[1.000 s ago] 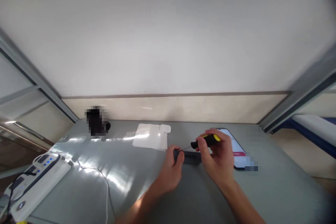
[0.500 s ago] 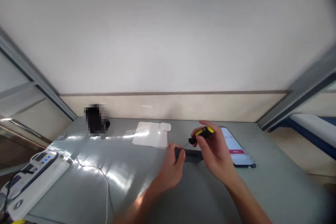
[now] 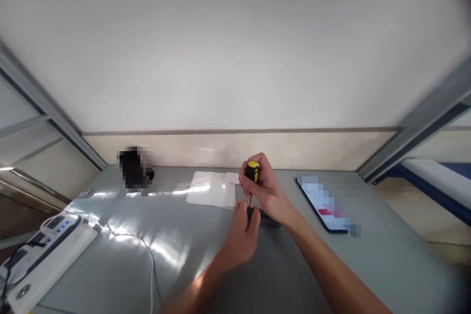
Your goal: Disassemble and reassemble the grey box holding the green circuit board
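Note:
My left hand [image 3: 243,233] is closed on the left end of a dark grey box-like device [image 3: 270,222] with a row of slots in its side. In my right hand [image 3: 270,191] is a black and yellow screwdriver [image 3: 252,171], gripped by its handle. It stands nearly upright, its thin shaft pointing down at the device's left end, close to my left fingers. The tip is hidden there, so I cannot tell what it touches.
White paper sheets [image 3: 212,190] lie behind my left hand. To the right a phone [image 3: 324,211] rests with its screen lit. A white power strip [image 3: 55,260] and a cable [image 3: 151,265] are on the left. A blurred black object [image 3: 133,168] stands at the back left.
My right hand has moved left, turning the screwdriver from a slant to nearly upright over the device's end. More of the phone shows. My left hand keeps its grip.

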A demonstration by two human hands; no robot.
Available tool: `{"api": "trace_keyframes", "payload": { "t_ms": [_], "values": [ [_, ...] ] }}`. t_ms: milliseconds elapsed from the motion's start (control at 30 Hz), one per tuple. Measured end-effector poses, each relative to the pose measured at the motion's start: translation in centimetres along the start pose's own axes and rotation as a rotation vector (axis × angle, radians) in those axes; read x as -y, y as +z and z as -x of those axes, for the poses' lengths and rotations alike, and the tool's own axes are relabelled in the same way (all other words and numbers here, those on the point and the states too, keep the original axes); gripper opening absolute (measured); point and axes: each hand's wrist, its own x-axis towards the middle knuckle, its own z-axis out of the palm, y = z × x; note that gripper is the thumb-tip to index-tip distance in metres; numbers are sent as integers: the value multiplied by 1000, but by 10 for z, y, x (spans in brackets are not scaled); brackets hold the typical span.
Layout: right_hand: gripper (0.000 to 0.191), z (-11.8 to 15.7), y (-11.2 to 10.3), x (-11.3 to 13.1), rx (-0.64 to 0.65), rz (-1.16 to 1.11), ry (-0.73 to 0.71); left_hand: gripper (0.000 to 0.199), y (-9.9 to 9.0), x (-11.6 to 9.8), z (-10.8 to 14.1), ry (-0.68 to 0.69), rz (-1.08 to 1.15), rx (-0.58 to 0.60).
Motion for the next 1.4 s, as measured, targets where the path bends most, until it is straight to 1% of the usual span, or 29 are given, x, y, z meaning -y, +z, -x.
{"api": "trace_keyframes", "payload": {
  "t_ms": [67,133,200,267,367,433,500,600,633,767,833,1000,1100,1200,1267,1400],
  "values": [
    [25,-2,2,-10,-15,-22,-26,37,-1,0,0,-9,4,15],
    [30,-4,-1,-12,-5,-54,-43,38,-1,0,0,-25,7,30],
    [31,-5,-6,-7,22,-76,-57,36,-1,1,0,-38,6,32],
    [27,-6,-11,0,59,-85,-77,33,-1,1,0,-43,0,24],
    [30,-4,-14,6,118,-135,-18,29,0,0,0,-42,9,17],
    [32,-2,-14,3,116,-175,21,28,0,-1,0,-53,17,21],
    [32,-2,-13,0,114,-213,15,28,0,-2,0,-82,1,26],
    [44,-4,-12,1,130,-241,12,27,-1,-4,0,-111,-25,29],
    [45,-5,-12,2,135,-231,12,27,-1,-5,1,-110,-21,26],
    [36,-3,-11,10,160,-226,-46,28,-3,-8,1,-114,2,35],
    [35,-2,-10,9,179,-257,-38,30,-3,-9,2,-121,13,38],
    [41,-4,-7,2,135,-291,20,37,-2,-6,1,-135,48,37],
    [45,-6,-9,7,128,-269,38,34,-3,-5,1,-134,41,29],
    [37,-6,-16,14,137,-200,35,30,-3,-5,1,-103,33,26],
    [33,-6,-20,16,137,-201,24,27,-3,-5,1,-96,25,30],
    [36,-7,-23,13,121,-255,19,22,-3,-6,1,-106,1,30]
  ]
}}
